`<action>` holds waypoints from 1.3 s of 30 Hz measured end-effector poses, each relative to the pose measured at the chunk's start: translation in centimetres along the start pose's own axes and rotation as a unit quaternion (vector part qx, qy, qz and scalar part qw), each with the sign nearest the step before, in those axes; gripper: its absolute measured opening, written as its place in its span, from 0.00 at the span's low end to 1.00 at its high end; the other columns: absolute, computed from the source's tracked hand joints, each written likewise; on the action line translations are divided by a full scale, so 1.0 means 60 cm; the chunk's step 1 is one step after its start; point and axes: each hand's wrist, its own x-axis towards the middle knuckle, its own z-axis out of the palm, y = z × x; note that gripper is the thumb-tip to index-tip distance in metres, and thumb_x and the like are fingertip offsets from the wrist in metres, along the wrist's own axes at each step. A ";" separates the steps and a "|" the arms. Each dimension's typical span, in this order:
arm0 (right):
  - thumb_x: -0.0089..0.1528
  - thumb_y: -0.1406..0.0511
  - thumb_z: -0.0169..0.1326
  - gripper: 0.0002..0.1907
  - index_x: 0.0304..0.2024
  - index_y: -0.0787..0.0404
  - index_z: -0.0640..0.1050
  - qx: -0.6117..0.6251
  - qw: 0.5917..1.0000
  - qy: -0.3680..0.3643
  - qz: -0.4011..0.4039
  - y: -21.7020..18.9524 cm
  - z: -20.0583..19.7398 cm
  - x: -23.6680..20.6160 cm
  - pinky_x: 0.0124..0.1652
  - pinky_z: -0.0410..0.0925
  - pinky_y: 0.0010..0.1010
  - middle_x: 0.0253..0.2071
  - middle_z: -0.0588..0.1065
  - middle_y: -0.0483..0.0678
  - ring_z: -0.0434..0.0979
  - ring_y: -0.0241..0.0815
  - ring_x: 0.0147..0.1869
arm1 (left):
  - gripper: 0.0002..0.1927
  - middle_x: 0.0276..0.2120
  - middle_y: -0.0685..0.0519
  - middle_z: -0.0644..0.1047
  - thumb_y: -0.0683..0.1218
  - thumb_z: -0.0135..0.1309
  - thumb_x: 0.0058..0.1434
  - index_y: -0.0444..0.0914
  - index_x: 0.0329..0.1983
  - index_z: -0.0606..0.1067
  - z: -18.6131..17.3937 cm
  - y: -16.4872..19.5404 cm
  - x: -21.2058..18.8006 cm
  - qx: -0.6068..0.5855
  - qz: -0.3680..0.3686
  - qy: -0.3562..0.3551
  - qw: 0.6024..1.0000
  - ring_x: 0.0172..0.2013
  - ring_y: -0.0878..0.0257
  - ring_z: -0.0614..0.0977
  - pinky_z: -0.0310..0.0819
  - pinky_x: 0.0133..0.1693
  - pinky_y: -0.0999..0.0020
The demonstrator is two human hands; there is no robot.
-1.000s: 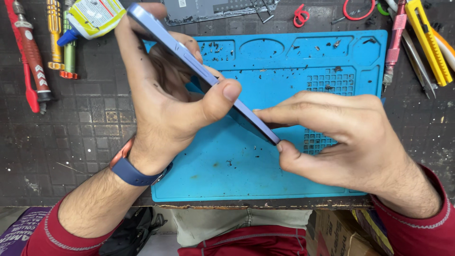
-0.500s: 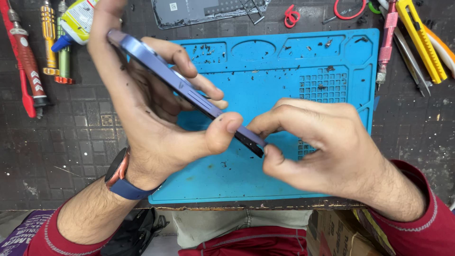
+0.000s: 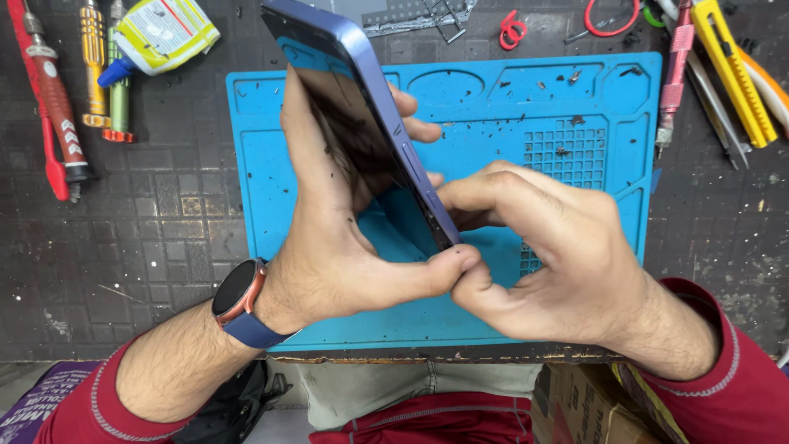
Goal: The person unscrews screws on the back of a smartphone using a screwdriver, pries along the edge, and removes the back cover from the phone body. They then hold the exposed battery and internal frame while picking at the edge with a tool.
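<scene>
The head view is bright and evenly lit from above; shadows are soft and short, pooling under the left hand (image 3: 329, 247) and the right hand (image 3: 542, 263) on the blue mat (image 3: 509, 107). The phone (image 3: 362, 123) shows a dull sheen along its edge and a dark reflecting screen, without harsh glare; focus is sharp across the centre. Tools at the top corners lean slightly outward from wide-angle distortion; the dark bench (image 3: 148, 238) holds its detail.

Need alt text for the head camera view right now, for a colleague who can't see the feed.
Two bare hands hold a blue smartphone tilted on edge above a blue repair mat: the left hand cradles its back, while the right hand pinches at its lower corner. Screwdrivers, a glue bottle and a yellow utility knife lie on the dark workbench.
</scene>
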 end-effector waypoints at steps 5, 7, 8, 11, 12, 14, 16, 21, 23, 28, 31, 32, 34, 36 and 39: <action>0.56 0.74 0.61 0.15 0.46 0.69 0.74 -0.007 1.000 0.021 0.021 0.010 0.009 -0.011 0.41 0.78 0.26 0.41 0.79 0.50 0.84 0.38 0.40 | 0.74 0.65 0.47 0.62 0.45 0.78 0.56 0.41 0.76 0.23 0.003 0.000 0.006 0.012 0.018 0.012 1.000 0.61 0.58 0.74 0.76 0.64 0.62; 0.56 0.75 0.59 0.16 0.45 0.70 0.72 0.001 0.999 0.034 0.005 0.014 0.014 -0.016 0.42 0.78 0.27 0.41 0.78 0.52 0.83 0.39 0.41 | 0.73 0.66 0.46 0.62 0.45 0.77 0.57 0.39 0.76 0.24 0.004 0.005 0.008 0.031 0.033 0.022 0.999 0.61 0.58 0.73 0.74 0.65 0.63; 0.58 0.75 0.59 0.16 0.47 0.70 0.71 0.019 0.999 0.026 0.036 0.017 0.018 -0.017 0.39 0.77 0.26 0.39 0.77 0.50 0.82 0.36 0.39 | 0.72 0.66 0.45 0.62 0.44 0.77 0.56 0.38 0.76 0.25 0.004 0.008 0.009 0.051 0.041 0.031 0.997 0.62 0.57 0.73 0.72 0.65 0.63; 0.61 0.74 0.58 0.16 0.49 0.68 0.69 0.075 0.991 -0.002 0.113 0.025 0.033 -0.017 0.36 0.77 0.23 0.36 0.75 0.46 0.81 0.30 0.37 | 0.65 0.68 0.42 0.64 0.43 0.74 0.54 0.35 0.76 0.33 0.001 0.019 0.011 0.146 0.067 0.060 0.985 0.65 0.56 0.73 0.69 0.66 0.65; 0.62 0.74 0.58 0.17 0.50 0.68 0.67 0.098 0.987 -0.013 0.126 0.028 0.039 -0.017 0.38 0.78 0.24 0.37 0.75 0.46 0.81 0.30 0.39 | 0.64 0.68 0.43 0.66 0.43 0.73 0.57 0.35 0.76 0.34 0.000 0.023 0.012 0.157 0.074 0.062 0.983 0.65 0.58 0.74 0.70 0.66 0.67; 0.62 0.74 0.59 0.18 0.50 0.68 0.66 0.121 0.983 -0.020 0.140 0.032 0.044 -0.015 0.42 0.79 0.25 0.39 0.75 0.47 0.81 0.31 0.43 | 0.62 0.68 0.42 0.67 0.44 0.72 0.58 0.34 0.77 0.35 -0.003 0.027 0.016 0.198 0.090 0.066 0.974 0.65 0.58 0.75 0.72 0.67 0.68; 0.62 0.73 0.59 0.20 0.52 0.69 0.65 0.126 0.982 -0.016 0.142 0.035 0.044 -0.013 0.46 0.78 0.28 0.42 0.75 0.48 0.82 0.33 0.48 | 0.63 0.68 0.40 0.66 0.44 0.73 0.56 0.34 0.76 0.36 -0.006 0.030 0.019 0.241 0.099 0.071 0.963 0.66 0.56 0.76 0.73 0.68 0.67; 0.62 0.74 0.58 0.19 0.52 0.68 0.67 0.184 0.970 -0.020 0.159 0.038 0.040 -0.010 0.49 0.78 0.29 0.45 0.75 0.48 0.81 0.33 0.51 | 0.63 0.69 0.40 0.65 0.44 0.74 0.55 0.34 0.76 0.37 -0.009 0.030 0.021 0.246 0.099 0.068 0.962 0.68 0.54 0.75 0.74 0.69 0.66; 0.62 0.74 0.59 0.18 0.51 0.68 0.68 0.193 0.967 -0.024 0.164 0.038 0.038 -0.011 0.49 0.79 0.28 0.44 0.76 0.48 0.82 0.33 0.50 | 0.62 0.69 0.39 0.64 0.44 0.74 0.54 0.34 0.75 0.37 -0.010 0.029 0.023 0.244 0.102 0.065 0.962 0.68 0.53 0.74 0.73 0.69 0.65; 0.61 0.74 0.58 0.14 0.48 0.68 0.71 0.199 0.964 -0.028 0.177 0.041 0.031 -0.014 0.45 0.80 0.24 0.41 0.78 0.46 0.83 0.31 0.47 | 0.61 0.70 0.41 0.63 0.44 0.73 0.57 0.35 0.77 0.38 -0.010 0.027 0.022 0.183 0.092 0.041 0.978 0.68 0.55 0.70 0.67 0.70 0.65; 0.62 0.74 0.57 0.10 0.46 0.68 0.74 0.217 0.956 -0.027 0.197 0.045 0.024 -0.014 0.44 0.79 0.22 0.40 0.79 0.45 0.83 0.30 0.45 | 0.61 0.70 0.42 0.62 0.44 0.73 0.58 0.35 0.77 0.37 -0.010 0.026 0.019 0.172 0.098 0.023 0.980 0.68 0.56 0.69 0.64 0.70 0.66; 0.62 0.74 0.56 0.10 0.46 0.68 0.74 0.220 0.956 -0.025 0.195 0.045 0.023 -0.014 0.44 0.78 0.22 0.40 0.79 0.45 0.83 0.29 0.44 | 0.60 0.70 0.42 0.62 0.43 0.72 0.58 0.36 0.77 0.37 -0.009 0.026 0.018 0.168 0.101 0.017 0.980 0.68 0.56 0.69 0.64 0.71 0.65; 0.62 0.74 0.56 0.09 0.45 0.68 0.75 0.229 0.955 -0.023 0.188 0.045 0.022 -0.013 0.42 0.77 0.20 0.39 0.79 0.44 0.81 0.28 0.43 | 0.60 0.70 0.41 0.61 0.42 0.71 0.58 0.36 0.76 0.37 -0.012 0.026 0.019 0.157 0.103 0.004 0.982 0.69 0.55 0.68 0.63 0.71 0.65; 0.63 0.74 0.54 0.10 0.47 0.67 0.76 0.214 0.956 -0.018 0.198 0.046 0.021 -0.013 0.38 0.74 0.18 0.37 0.79 0.43 0.79 0.26 0.39 | 0.60 0.70 0.41 0.62 0.42 0.70 0.57 0.36 0.76 0.36 -0.015 0.028 0.020 0.155 0.103 -0.007 0.982 0.69 0.54 0.68 0.63 0.71 0.65; 0.64 0.73 0.51 0.08 0.45 0.67 0.77 0.204 0.957 -0.006 0.204 0.047 0.017 -0.012 0.32 0.70 0.16 0.35 0.79 0.42 0.77 0.23 0.35 | 0.60 0.71 0.42 0.62 0.41 0.70 0.58 0.36 0.76 0.35 -0.014 0.032 0.021 0.150 0.096 -0.020 0.984 0.69 0.55 0.69 0.65 0.70 0.66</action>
